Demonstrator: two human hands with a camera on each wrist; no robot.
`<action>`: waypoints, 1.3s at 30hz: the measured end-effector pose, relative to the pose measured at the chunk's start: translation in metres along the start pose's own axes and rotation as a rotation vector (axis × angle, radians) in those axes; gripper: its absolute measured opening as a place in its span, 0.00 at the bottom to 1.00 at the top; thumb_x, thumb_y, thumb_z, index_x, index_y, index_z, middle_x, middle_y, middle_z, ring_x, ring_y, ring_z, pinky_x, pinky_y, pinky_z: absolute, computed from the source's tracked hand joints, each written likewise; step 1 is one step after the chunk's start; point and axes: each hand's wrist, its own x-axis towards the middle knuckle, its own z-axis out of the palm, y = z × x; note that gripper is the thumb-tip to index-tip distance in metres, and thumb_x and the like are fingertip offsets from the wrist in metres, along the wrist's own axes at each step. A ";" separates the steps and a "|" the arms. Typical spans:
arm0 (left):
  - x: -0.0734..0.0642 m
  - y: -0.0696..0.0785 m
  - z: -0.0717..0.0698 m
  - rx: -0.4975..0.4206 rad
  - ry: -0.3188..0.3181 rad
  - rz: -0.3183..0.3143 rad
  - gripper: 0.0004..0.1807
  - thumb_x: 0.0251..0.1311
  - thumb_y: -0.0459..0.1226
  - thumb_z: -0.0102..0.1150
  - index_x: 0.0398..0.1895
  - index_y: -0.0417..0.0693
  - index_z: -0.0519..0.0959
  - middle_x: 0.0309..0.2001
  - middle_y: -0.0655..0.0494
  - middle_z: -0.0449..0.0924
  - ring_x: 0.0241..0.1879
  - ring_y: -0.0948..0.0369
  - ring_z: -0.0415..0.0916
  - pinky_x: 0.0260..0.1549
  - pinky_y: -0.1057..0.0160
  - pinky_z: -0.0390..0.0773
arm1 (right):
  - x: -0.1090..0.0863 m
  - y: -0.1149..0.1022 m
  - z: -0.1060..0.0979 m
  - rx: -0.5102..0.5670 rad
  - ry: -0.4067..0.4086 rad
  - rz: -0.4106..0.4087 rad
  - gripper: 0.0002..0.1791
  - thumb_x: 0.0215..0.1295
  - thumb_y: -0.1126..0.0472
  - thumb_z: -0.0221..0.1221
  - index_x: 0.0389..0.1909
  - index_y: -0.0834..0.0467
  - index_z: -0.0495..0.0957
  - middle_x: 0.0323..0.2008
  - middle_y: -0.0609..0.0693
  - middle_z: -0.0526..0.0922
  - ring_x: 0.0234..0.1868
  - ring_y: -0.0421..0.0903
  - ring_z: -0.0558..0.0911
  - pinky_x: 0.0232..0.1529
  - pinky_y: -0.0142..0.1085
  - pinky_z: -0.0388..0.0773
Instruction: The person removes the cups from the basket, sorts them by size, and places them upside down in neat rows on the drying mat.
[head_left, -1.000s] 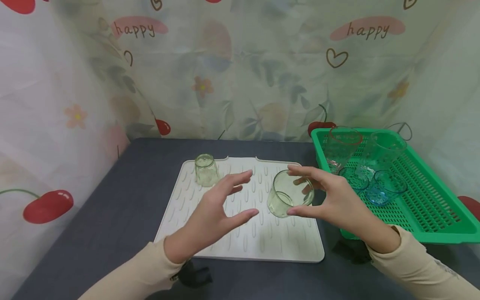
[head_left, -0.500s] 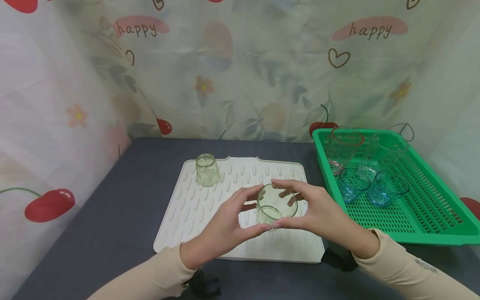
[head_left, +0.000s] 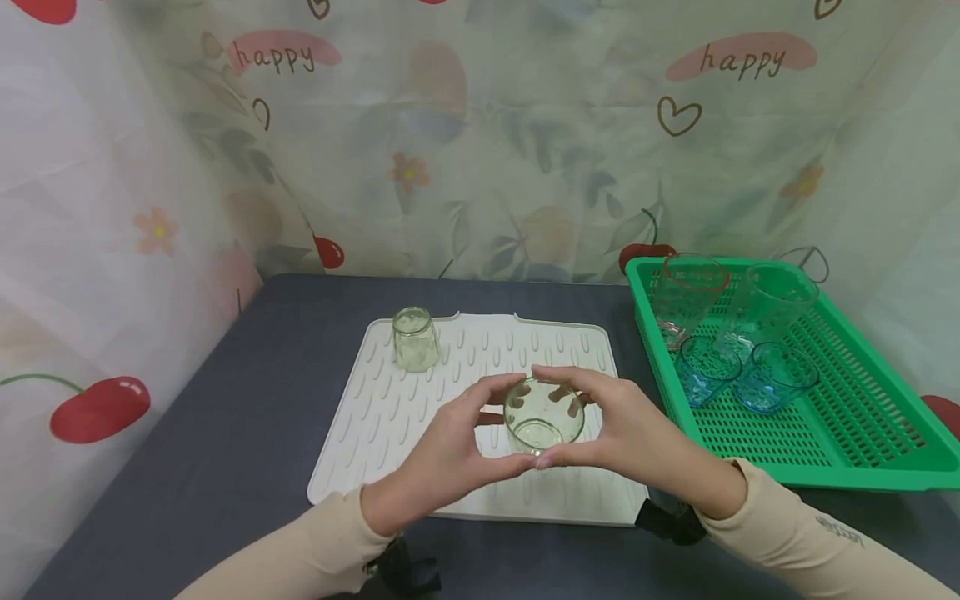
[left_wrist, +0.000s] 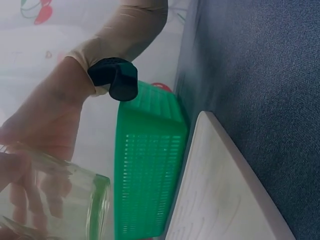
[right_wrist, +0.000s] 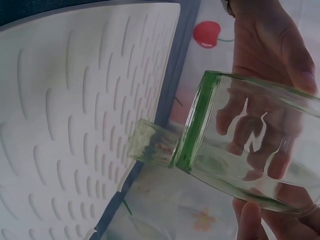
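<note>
A clear, green-tinted drinking glass (head_left: 542, 433) is held upright between both hands over the white ridged mat (head_left: 356, 450). My left hand (head_left: 453, 442) grips its left side, and my right hand (head_left: 630, 425) grips the right; the thumbs meet at the front of the rim. In the right wrist view, the thick green base of the glass (right_wrist: 197, 120) hangs apart from the mat, with left-hand fingers showing through its wall. A second greenish glass (head_left: 415, 342) stands upside down on the mat's back left corner.
To the right is a green slotted basket (head_left: 825, 477). Inside it are a red-rimmed glass (head_left: 686, 300), a tall clear glass (head_left: 776, 304) and two blue glasses (head_left: 776, 379) (head_left: 705, 375). A printed cloth (head_left: 525, 150) rises behind the dark table (head_left: 217, 400).
My right hand has carried the glass left and slightly downward toward the mat's middle. My left hand, earlier apart with fingers spread, now grips the glass too.
</note>
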 end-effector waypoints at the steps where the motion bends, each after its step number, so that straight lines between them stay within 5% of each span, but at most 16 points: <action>1: 0.000 0.000 -0.001 0.001 0.001 0.003 0.43 0.48 0.38 0.75 0.68 0.48 0.64 0.60 0.54 0.73 0.59 0.58 0.73 0.51 0.62 0.79 | 0.000 0.000 0.000 0.000 0.000 -0.002 0.47 0.41 0.41 0.75 0.64 0.51 0.71 0.55 0.40 0.79 0.42 0.34 0.78 0.44 0.36 0.79; 14: 0.002 0.000 -0.006 -0.042 0.054 0.051 0.44 0.44 0.35 0.77 0.66 0.50 0.66 0.57 0.55 0.75 0.56 0.61 0.75 0.49 0.65 0.80 | -0.004 0.006 0.001 0.028 0.019 -0.030 0.51 0.43 0.49 0.76 0.70 0.53 0.64 0.57 0.45 0.79 0.53 0.41 0.79 0.50 0.43 0.80; 25: 0.004 0.010 -0.013 -0.110 0.092 0.132 0.43 0.45 0.32 0.75 0.67 0.49 0.65 0.59 0.51 0.74 0.58 0.57 0.74 0.48 0.63 0.81 | -0.006 0.011 0.007 0.079 -0.047 0.064 0.42 0.49 0.45 0.72 0.65 0.53 0.71 0.52 0.46 0.82 0.49 0.47 0.83 0.49 0.44 0.81; 39: 0.000 0.009 -0.014 -0.281 0.080 0.075 0.42 0.47 0.27 0.73 0.66 0.46 0.63 0.61 0.45 0.73 0.61 0.55 0.73 0.51 0.60 0.80 | -0.010 0.013 0.005 0.119 0.019 -0.008 0.35 0.46 0.52 0.76 0.57 0.52 0.74 0.52 0.42 0.81 0.48 0.37 0.81 0.49 0.35 0.81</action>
